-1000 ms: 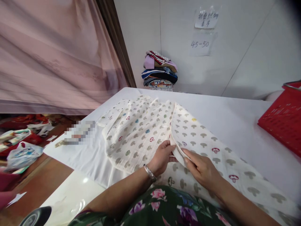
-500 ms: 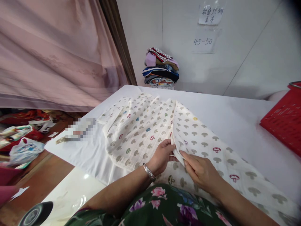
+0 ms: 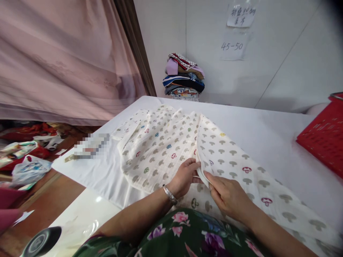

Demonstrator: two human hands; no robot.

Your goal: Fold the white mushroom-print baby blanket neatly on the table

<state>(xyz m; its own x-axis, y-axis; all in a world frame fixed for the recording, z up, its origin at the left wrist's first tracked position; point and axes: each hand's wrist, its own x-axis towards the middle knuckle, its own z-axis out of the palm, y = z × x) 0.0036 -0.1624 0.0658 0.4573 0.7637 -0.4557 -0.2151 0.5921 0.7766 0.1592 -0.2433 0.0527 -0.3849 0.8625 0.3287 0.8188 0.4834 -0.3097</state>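
Left hand (image 3: pixel 184 180) and right hand (image 3: pixel 229 192) are pinching a broad, cream, mushroom-printed cloth (image 3: pixel 217 148) by its edge, likely limp, light, best gripped there.

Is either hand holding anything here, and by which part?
Both: the left hand and right hand pinch the mushroom-print cloth by its folded edge, right hand nearer the body.
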